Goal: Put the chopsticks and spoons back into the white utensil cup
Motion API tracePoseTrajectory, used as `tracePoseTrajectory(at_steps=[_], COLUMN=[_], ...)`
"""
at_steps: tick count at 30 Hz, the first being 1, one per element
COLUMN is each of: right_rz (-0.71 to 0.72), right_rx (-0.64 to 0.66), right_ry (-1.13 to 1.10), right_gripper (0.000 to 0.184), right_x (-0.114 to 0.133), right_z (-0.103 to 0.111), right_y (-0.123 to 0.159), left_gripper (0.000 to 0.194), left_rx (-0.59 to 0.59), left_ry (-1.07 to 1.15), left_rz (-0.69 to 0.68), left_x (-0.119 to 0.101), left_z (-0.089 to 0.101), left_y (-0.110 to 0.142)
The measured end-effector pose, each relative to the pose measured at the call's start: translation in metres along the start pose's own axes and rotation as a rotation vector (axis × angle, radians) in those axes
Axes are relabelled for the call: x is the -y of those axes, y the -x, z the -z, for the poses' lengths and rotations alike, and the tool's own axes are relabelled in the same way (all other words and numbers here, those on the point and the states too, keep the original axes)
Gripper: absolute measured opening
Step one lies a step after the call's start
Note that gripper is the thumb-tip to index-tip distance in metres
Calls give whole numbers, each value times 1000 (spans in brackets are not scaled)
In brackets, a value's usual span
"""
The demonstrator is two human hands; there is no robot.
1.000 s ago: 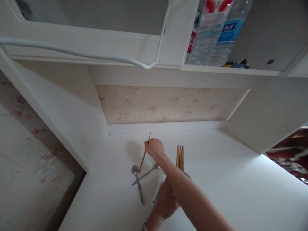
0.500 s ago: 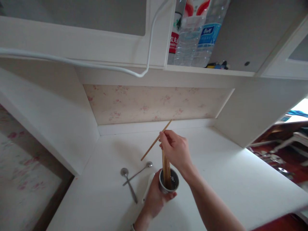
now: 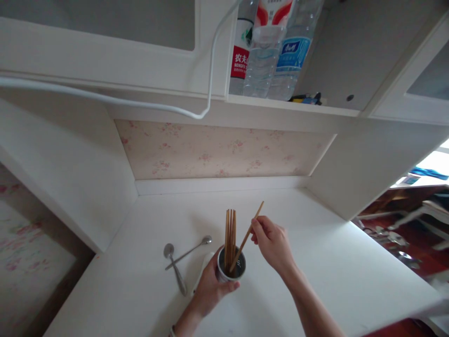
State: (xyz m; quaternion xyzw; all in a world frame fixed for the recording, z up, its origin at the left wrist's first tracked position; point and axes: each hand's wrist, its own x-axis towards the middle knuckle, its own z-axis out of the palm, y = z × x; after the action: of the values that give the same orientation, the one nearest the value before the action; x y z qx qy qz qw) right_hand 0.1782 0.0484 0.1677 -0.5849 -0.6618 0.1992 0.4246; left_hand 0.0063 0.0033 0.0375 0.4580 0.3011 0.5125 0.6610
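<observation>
My left hand (image 3: 211, 286) is wrapped around a metal utensil holder (image 3: 242, 270) with small holes in its wall. Several wooden chopsticks (image 3: 229, 234) stand in it, leaning against its far left side. Between the thumb and fingers of my right hand (image 3: 271, 238) is a single chopstick (image 3: 245, 238), tilted, its lower end inside the holder's mouth. Left of the holder, two metal spoons lie crossed on the white surface: one spoon (image 3: 178, 277) points toward me, the other spoon (image 3: 189, 253) slants to the upper right. A white object (image 3: 203, 267) is partly hidden behind my left hand.
The white countertop (image 3: 301, 281) runs between two side panels. Above it hangs a cabinet shelf with several plastic bottles (image 3: 264, 61). A white cable (image 3: 147, 105) droops in front of the cabinet. At right, beyond the panel, stands cluttered furniture.
My right hand has moved down and right of the bundle, bringing its chopstick from above the holder into its mouth. The view has shifted slightly; my left hand keeps its hold.
</observation>
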Motion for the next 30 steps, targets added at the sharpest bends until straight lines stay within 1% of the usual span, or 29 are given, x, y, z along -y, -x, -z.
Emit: tracePoseTrajectory(at_steps=[5,10,13,18,21,24,27,30], right_rz=[70,174,174,125,128,155,171,151], right_rx=[47,129,161,156,117,95,119,165], right_ry=[76,173,176,65,47,94,145,159], right_gripper=[31,31,31,35,37,35,34,34], right_x=[-17,-27,-32,-42,-43,-41,-37,-35], right_z=[-4,-19,-31,-45,-45,-40,-38,-42], right_y=[6,11,16,21,23,22,22,22], left_gripper=[86,93,93,92,92,91,90,90], left_rx=[23,-10,-16,-1,-2,-4,-1,11], left_ry=[8,50,51,61,68,65,61,71], left_rz=[-9,24,12,-28,-32,-19,-8,-10], left_x=[1,4,5,7,9,9,6,3], left_z=[1,0,0,-1,0,1,0,-2], left_y=[-1,0,-1,-2,-3,-3,-3,-3])
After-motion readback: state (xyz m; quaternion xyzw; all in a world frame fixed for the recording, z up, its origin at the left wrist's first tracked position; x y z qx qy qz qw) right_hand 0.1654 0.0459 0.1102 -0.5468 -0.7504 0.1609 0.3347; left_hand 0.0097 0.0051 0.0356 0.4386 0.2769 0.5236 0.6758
